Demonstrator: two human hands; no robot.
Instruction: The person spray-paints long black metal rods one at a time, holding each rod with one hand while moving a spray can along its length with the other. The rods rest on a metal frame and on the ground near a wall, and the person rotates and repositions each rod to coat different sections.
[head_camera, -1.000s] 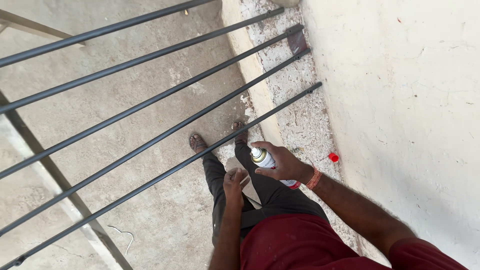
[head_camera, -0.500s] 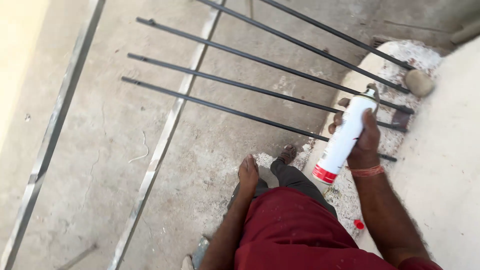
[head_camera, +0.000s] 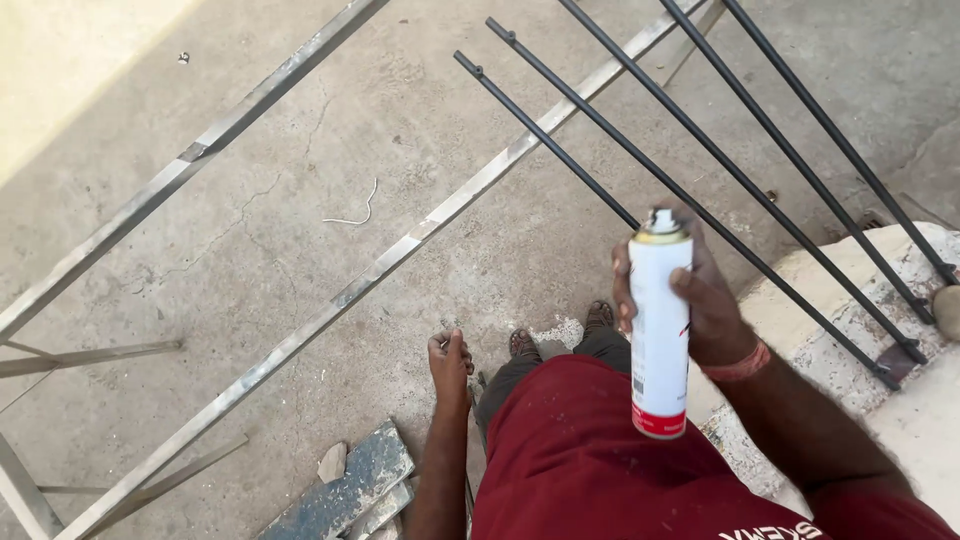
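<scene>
- The right hand (head_camera: 705, 305) wraps a white spray can (head_camera: 660, 325), fingers curled around its body and thumb on the near side, so the can stands upright with its nozzle at the top, facing away from the body.
- The can has a red band at its base and sits in front of the chest, just this side of the dark bars (head_camera: 700, 180).
- A reddish band circles the right wrist (head_camera: 738, 365).
- The left hand (head_camera: 450, 362) hangs at the person's side, fingers curled loosely inward, holding nothing that I can make out.
- The bars run slanted across the view; their far ends rest on a rough masonry ledge (head_camera: 850, 290) at the right, which props them off the ground.
- Below them lie pale, bare metal frame rails (head_camera: 400, 255) flat on the cracked concrete floor (head_camera: 300, 130).
- The person's feet (head_camera: 560, 335) stand on the floor between rail and ledge.
- A worn bluish board (head_camera: 350, 485) lies by the left leg, and a bit of wire (head_camera: 355, 210) lies farther off.
</scene>
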